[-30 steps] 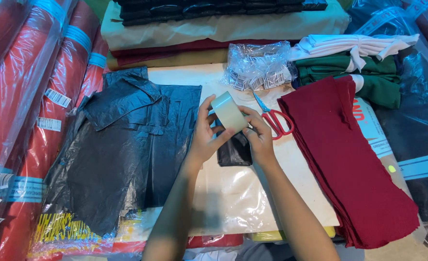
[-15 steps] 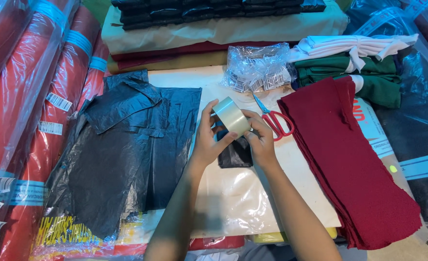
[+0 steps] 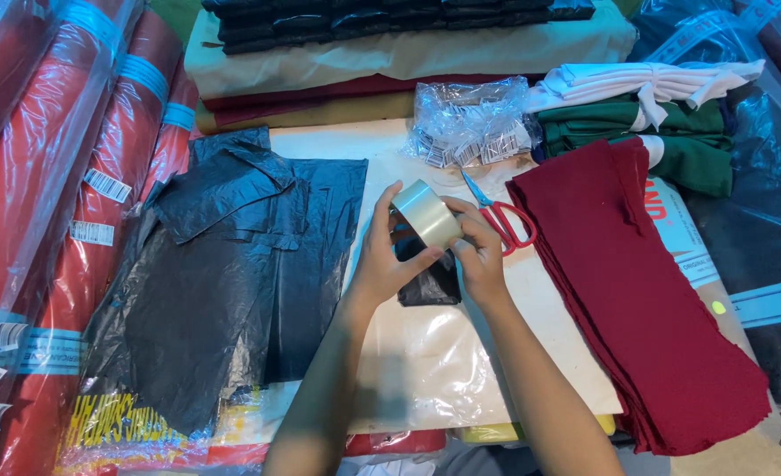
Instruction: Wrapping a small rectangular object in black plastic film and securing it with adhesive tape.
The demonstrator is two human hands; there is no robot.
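Note:
Both hands hold a roll of clear packing tape (image 3: pixel 425 214) up above the table. My left hand (image 3: pixel 383 257) grips the roll from the left side, thumb under it. My right hand (image 3: pixel 478 251) pinches the roll's right edge with its fingertips. Under the hands lies a small dark folded piece (image 3: pixel 430 284) on a cream packet (image 3: pixel 425 353). Red-handled scissors (image 3: pixel 500 216) lie just right of my right hand.
Black plastic bags (image 3: pixel 232 273) are spread at left. A stack of maroon cloth (image 3: pixel 646 291) lies at right, green and white folded cloth (image 3: pixel 655 123) behind it. A clear bag of tags (image 3: pixel 470 123) sits at the back. Wrapped red fabric rolls (image 3: pixel 47 176) line the left.
The hands have turned the tape roll slightly and shifted it a little to the right; the right fingertips now work at its edge. Nothing else has moved.

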